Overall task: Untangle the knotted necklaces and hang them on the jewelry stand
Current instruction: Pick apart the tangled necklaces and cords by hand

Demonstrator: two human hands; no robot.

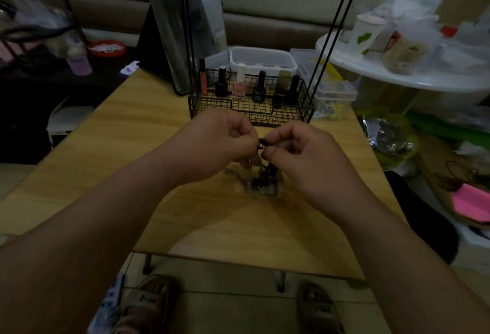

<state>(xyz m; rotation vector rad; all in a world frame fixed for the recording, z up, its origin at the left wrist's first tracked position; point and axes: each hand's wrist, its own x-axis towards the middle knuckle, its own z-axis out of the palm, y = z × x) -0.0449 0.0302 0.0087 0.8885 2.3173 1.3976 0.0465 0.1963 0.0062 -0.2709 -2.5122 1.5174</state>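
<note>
A tangle of necklaces (261, 178), one with dark red beads and one a pale silvery chain, hangs from my fingers down onto the wooden table (138, 145). My left hand (220, 140) and my right hand (299, 153) meet above it, and each pinches a bit of the knot at fingertip level. The jewelry stand (265, 109) rises just behind my hands: a black wire basket base with thin black rods going up out of frame. Its hooks at the top edge look bare.
Several nail polish bottles (240, 82) stand in the wire basket. A mirror (185, 23) leans behind it, with clear plastic boxes (262, 59) to the right. A white round shelf (413, 79) with clutter stands at the far right. My sandalled feet are below the table edge.
</note>
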